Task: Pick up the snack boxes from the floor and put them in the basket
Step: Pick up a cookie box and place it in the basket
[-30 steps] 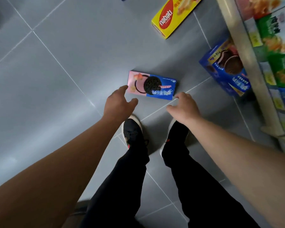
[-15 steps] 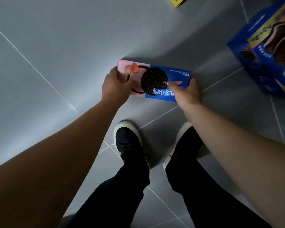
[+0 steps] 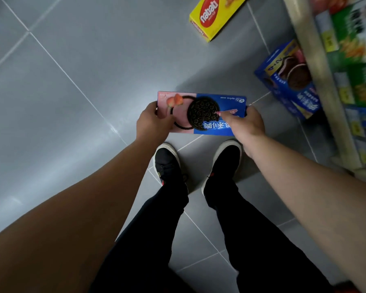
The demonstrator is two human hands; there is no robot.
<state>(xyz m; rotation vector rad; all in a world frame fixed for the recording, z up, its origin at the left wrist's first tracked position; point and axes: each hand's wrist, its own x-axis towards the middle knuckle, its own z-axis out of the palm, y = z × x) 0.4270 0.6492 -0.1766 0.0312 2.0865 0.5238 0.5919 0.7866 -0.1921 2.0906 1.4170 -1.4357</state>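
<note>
Both arms are reaching down and forward into the middle of the frame. The left hand (image 3: 153,123) is gripping the pink end of the cookie box (image 3: 201,113), with its thumb lying on the top face. The right hand (image 3: 244,124) is gripping the blue end, with its thumb pressing on the front of the box. The fingers of both hands are curling behind the box, so they are hiding there. The box is sitting flat between the two hands, above the two black shoes (image 3: 167,163). The yellow box (image 3: 216,15) is lying on the gray floor (image 3: 72,102) at the top of the frame, and its far end is cut off. The blue box (image 3: 290,79) is sitting at the upper right, partly hiding behind the shelf (image 3: 317,66). The things on the shelf are looking blurry.
</note>
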